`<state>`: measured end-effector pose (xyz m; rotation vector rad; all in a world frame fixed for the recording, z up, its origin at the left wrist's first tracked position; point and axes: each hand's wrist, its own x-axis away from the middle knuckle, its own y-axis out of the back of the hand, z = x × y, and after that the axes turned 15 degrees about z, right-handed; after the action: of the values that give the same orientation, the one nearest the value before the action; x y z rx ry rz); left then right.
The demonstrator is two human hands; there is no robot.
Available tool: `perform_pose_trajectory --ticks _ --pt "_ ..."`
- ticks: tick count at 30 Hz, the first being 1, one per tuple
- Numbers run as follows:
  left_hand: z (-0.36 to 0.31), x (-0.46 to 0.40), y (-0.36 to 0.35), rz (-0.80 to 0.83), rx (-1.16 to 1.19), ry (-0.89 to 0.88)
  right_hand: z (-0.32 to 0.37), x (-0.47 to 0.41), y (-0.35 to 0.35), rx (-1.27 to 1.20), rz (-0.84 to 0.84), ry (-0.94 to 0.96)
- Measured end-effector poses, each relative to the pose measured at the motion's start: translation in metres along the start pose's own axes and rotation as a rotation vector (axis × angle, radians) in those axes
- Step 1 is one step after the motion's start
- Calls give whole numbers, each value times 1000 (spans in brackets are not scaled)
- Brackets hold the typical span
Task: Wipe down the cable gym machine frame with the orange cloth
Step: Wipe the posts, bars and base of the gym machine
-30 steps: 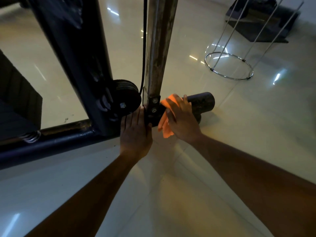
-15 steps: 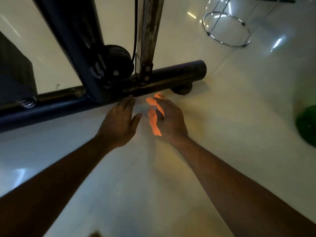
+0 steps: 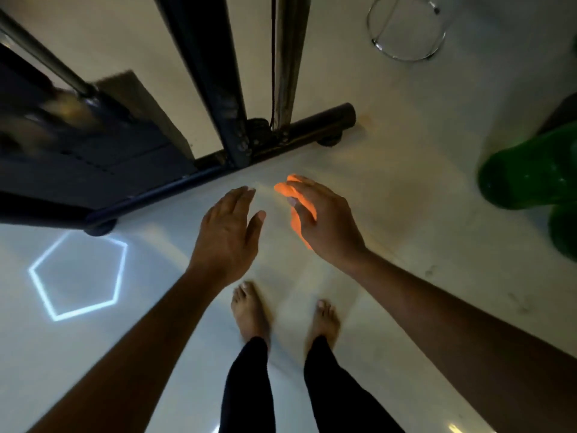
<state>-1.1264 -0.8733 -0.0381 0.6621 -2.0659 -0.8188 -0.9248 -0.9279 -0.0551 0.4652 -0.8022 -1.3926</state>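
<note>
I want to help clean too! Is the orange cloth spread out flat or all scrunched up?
Scrunched up. The orange cloth is bunched in the right hand, only folds poking out past the thumb and fingers.

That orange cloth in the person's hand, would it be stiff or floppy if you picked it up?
Probably floppy: the orange cloth bunches and folds against the palm of the right hand, with an end drooping below it. Likely light too, since thumb and loosely curled fingers seem enough to hold it. It should drape over the frame's base tube rather than slide off.
</note>
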Motion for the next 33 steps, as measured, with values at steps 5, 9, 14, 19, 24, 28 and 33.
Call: perform_pose_trajectory --ticks 5,9,14,19,24,28,33 --pt "-79 101 153 -89 -86 -30 144 36 141 -103 -21 65" --pt "-128 184 277 -176 -147 -33 264 64 250 -148 -103 144" --pt "-165 277 423 -330 -230 -6 397 80 361 -93 -138 300" --pt "-182 375 556 -542 -313 -47 528 81 439 -54 -221 454" --pt "-182 484 675 -721 -388 -77 673 88 504 45 -315 649" --pt "-159 561 759 -843 -479 -71 788 99 541 65 -416 755" --pt "-155 645 852 -1016 -525 -91 919 119 579 78 -509 872"
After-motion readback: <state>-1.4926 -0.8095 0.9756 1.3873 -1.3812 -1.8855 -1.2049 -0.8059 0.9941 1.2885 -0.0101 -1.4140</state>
